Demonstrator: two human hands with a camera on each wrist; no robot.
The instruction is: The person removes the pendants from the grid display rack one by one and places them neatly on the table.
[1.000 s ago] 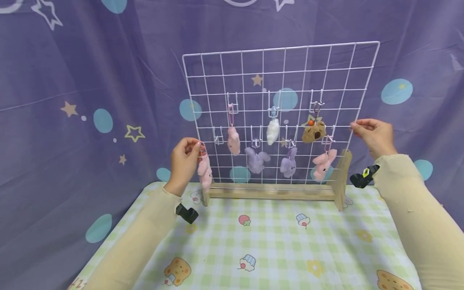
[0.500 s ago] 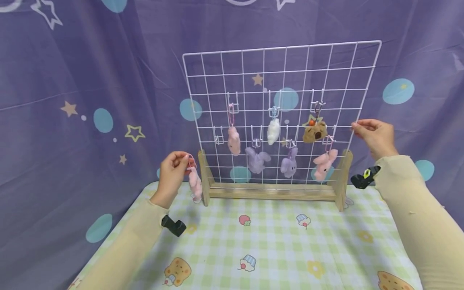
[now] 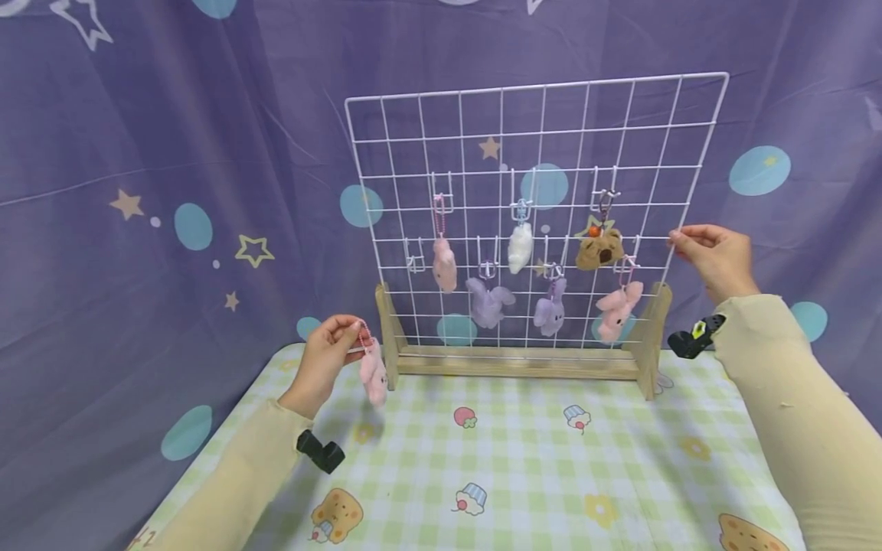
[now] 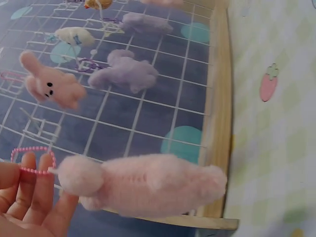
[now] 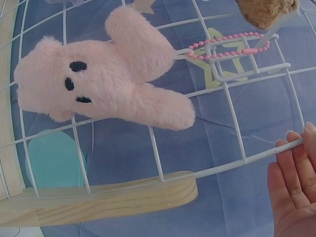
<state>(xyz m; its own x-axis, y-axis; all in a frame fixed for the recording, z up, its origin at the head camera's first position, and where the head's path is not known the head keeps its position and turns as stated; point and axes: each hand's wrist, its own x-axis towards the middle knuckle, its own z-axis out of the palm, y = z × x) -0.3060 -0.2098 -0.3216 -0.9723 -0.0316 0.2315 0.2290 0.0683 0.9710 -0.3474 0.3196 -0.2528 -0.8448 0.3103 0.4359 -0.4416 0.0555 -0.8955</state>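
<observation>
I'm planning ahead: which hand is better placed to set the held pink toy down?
Likely the left hand: it holds the pink toy by its chain over the table; the right hand holds the rack's edge.

I have the left hand (image 4: 34, 210) at eight o'clock on my left wrist feed, gripping a pink bead chain (image 4: 33, 148), with its pink plush toy (image 4: 143, 185) stretched across six o'clock. Beyond, on the white grid (image 4: 133, 131), I see a pink rabbit (image 4: 57, 86) at ten o'clock and a lilac toy (image 4: 127, 71) at eleven.

Left fingers (image 4: 44, 190) pinch lower than right fingers (image 5: 292, 180), both arms (image 3: 792, 398) outstretched.
</observation>
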